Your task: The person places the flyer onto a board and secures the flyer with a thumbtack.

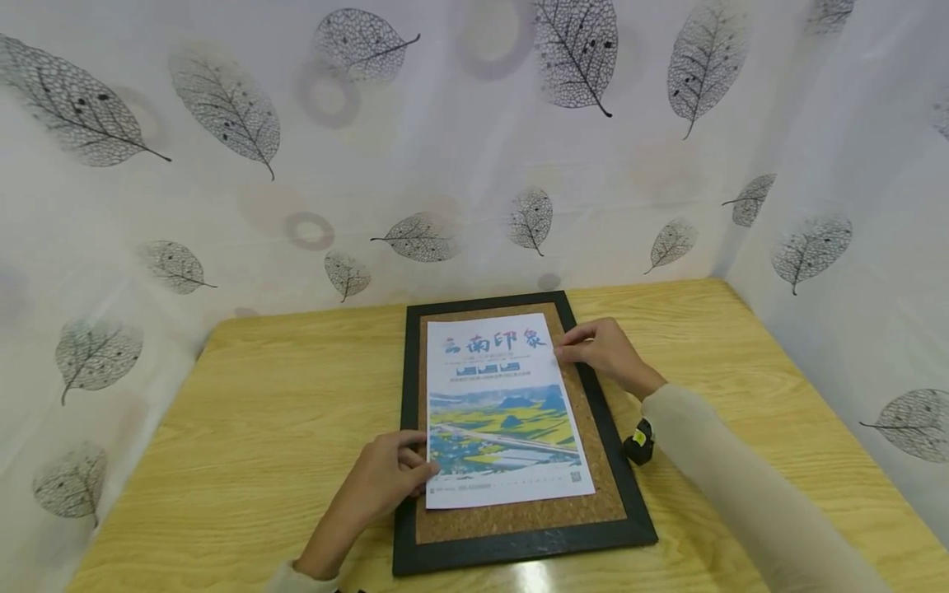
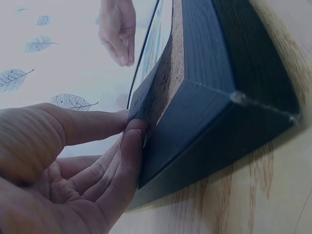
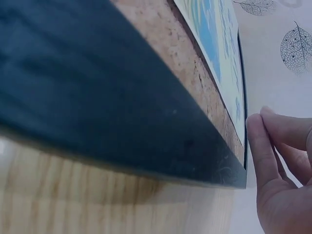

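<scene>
A printed poster (image 1: 504, 420) with a landscape picture and large characters lies on a cork board (image 1: 526, 520) in a black frame (image 1: 534, 542). My left hand (image 1: 389, 473) pinches the poster's lower left edge between thumb and fingers; in the left wrist view that edge curls up off the cork. Over at the upper right edge of the poster is my right hand (image 1: 604, 354). Its thumb and index fingertips (image 3: 254, 122) meet close over the board in the right wrist view. I cannot tell whether something small is between them.
The framed board lies on a wood-grain table (image 1: 296, 395). A pale curtain (image 1: 445, 165) printed with leaves stands behind and at both sides. A small black object (image 1: 639, 442) with a yellow-green mark is beside the right wrist, at the frame's right edge.
</scene>
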Demonstrator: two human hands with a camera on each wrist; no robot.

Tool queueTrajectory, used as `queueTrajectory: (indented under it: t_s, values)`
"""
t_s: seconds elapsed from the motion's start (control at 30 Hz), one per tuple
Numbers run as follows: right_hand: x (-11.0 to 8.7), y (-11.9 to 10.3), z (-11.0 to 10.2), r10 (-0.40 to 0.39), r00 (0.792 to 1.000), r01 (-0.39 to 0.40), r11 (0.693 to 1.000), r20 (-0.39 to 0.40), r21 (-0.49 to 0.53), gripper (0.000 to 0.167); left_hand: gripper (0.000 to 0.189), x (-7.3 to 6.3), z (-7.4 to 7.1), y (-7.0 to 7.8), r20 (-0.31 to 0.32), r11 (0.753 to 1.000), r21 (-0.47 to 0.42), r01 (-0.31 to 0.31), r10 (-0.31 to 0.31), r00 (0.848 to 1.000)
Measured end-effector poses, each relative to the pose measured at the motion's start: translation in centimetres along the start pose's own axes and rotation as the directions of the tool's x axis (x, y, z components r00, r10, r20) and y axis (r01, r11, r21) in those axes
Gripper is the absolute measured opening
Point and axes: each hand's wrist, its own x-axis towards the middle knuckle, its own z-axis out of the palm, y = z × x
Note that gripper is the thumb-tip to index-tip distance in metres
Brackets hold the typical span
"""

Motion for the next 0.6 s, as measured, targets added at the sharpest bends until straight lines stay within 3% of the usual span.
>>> queueTrajectory:
  t_s: [0.43, 0.6]
  values:
    - [2.5, -0.7, 2.0, 0.031, 0.999, -0.031, 0.996, -0.008, 0.08, 0.017, 0.056, -0.2, -0.1, 0.0, 0.003, 1.0, -0.028, -0.01, 0.01, 1.0]
    - [3.7, -1.0, 2.8, 0.013, 1.0, -0.013, 0.998, 0.001, 0.063, 0.016, 0.056, -0.2, 0.0, -0.2, 0.01, 0.999, -0.029, -0.02, 0.021, 1.0]
